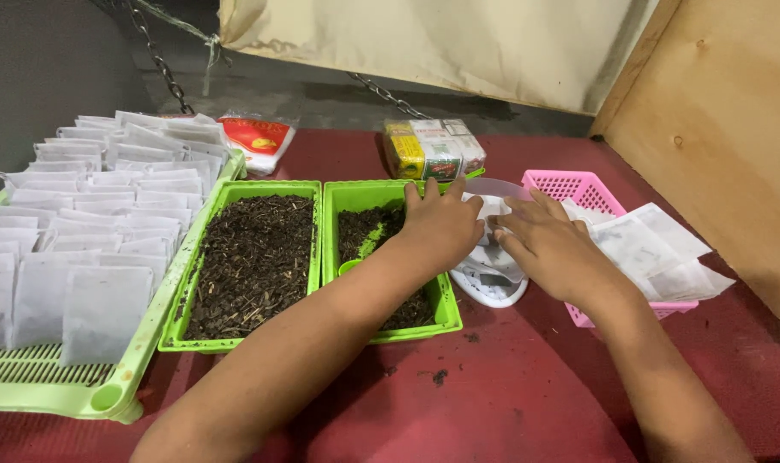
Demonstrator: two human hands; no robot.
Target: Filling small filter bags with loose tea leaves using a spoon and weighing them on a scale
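Both hands meet over the white scale (493, 279), sitting on the red counter (510, 403) between the green tray (445, 313) and pink basket (578, 184). Left hand (441, 225) lies flat, fingers spread; right hand (548, 249) seems to pinch a thin papery sachet (493, 208), though that's half hidden. Scale: smooth, rounded plastic.
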